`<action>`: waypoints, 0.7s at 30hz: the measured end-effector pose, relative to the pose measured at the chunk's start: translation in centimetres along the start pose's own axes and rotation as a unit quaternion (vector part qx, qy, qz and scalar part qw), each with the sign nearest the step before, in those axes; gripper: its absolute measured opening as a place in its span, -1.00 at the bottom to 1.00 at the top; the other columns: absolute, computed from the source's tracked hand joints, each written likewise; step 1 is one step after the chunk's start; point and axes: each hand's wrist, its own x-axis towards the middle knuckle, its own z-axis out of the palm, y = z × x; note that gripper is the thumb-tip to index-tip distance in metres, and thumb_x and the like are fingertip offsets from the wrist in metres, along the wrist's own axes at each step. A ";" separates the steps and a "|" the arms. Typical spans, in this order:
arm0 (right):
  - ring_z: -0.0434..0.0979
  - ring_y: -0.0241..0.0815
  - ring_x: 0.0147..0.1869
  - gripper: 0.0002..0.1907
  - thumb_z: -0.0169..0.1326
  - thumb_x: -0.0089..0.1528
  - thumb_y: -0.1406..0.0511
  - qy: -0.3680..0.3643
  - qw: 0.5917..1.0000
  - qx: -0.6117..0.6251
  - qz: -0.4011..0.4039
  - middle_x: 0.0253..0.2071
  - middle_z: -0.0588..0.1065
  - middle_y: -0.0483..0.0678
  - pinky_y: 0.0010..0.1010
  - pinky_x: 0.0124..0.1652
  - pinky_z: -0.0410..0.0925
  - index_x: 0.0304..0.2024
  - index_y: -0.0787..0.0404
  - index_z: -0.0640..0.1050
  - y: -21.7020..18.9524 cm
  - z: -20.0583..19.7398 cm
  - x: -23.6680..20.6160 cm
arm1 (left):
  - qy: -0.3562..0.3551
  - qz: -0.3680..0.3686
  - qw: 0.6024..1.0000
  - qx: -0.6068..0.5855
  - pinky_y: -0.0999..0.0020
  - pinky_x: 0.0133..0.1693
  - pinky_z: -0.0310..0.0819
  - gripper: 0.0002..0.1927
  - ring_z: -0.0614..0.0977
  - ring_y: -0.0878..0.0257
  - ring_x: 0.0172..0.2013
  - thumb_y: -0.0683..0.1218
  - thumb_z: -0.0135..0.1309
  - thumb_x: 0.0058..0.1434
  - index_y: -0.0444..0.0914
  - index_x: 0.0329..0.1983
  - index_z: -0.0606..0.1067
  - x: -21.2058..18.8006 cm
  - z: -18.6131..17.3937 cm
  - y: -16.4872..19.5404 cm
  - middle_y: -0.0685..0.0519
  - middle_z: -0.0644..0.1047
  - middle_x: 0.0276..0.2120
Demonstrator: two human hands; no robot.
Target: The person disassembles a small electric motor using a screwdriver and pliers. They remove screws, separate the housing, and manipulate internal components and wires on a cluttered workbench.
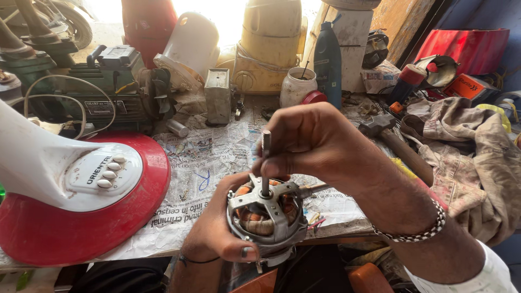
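My left hand (217,233) cups a round fan motor (267,217) from below, thumb across its front rim, at the near edge of the bench. The motor shows copper windings under a grey metal cross bracket. A steel shaft (266,163) stands upright out of its centre. My right hand (312,144) comes in from the right and pinches the top of that shaft between fingers and thumb. A beaded bracelet (418,230) circles the right wrist.
Newspaper (201,168) covers the bench. A red and white fan base (81,201) with push buttons lies at left. A hammer (391,135) and dirty cloth (467,157) lie at right. A dark bottle (328,62), white jar (297,87) and machine parts crowd the back.
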 end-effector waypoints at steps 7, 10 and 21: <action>0.65 -0.25 0.06 -0.71 0.17 0.31 0.44 -0.019 1.000 -0.015 0.013 -0.09 0.61 -0.01 -0.42 0.09 0.54 0.08 0.38 0.52 0.1 -0.3 -0.7 | 0.012 -0.001 1.000 0.017 0.35 0.03 0.57 0.04 0.63 0.17 -0.05 0.11 0.53 -0.24 -0.58 0.20 0.38 0.1 0.1 -0.1 -0.14 0.59 -0.05; 0.70 -0.10 -0.01 -0.80 0.23 0.31 0.50 -0.001 0.999 -0.045 0.000 -0.17 0.64 0.12 -0.31 0.03 0.59 -0.04 0.46 0.53 0.2 -0.3 -0.8 | 0.009 0.000 1.000 0.029 0.35 0.04 0.55 0.05 0.61 0.17 -0.04 0.10 0.51 -0.24 -0.61 0.21 0.38 0.0 -0.1 -0.3 -0.16 0.58 -0.04; 0.67 -0.16 -0.04 -0.78 0.27 0.27 0.52 0.033 0.999 -0.028 0.008 -0.14 0.60 0.16 -0.34 -0.03 0.60 -0.08 0.44 0.52 0.5 -0.3 -0.8 | -0.002 -0.001 0.999 0.049 0.28 0.04 0.57 0.06 0.63 0.09 -0.06 0.12 0.47 -0.25 -0.65 0.20 0.41 0.1 -0.5 -0.9 -0.22 0.60 -0.06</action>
